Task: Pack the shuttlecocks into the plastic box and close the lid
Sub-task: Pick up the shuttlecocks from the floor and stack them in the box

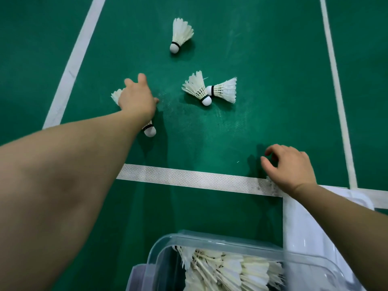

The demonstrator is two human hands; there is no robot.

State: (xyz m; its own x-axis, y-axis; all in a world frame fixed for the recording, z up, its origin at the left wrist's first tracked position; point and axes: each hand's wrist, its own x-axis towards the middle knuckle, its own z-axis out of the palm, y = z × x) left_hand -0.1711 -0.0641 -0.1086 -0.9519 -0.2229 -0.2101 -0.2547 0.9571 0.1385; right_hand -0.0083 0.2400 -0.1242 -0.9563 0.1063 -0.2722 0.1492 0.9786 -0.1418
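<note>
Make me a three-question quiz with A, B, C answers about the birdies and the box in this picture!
1. Where is the plastic box?
A. Near the bottom of the view, close to the person
B. Far up the court
C. In the left hand

2. How many shuttlecocks lie untouched on the green floor?
A. One
B. Three
C. Six

3. What is the box's state?
A. Closed and empty
B. Open with many shuttlecocks inside
C. Tipped over

Answers: 1 A, its rim shows at the bottom edge. 2 B, a lone shuttlecock and a touching pair lie free, while the left hand covers another. 3 B, feathers fill it and the lid sits beside it, under the right hand's arm.
</note>
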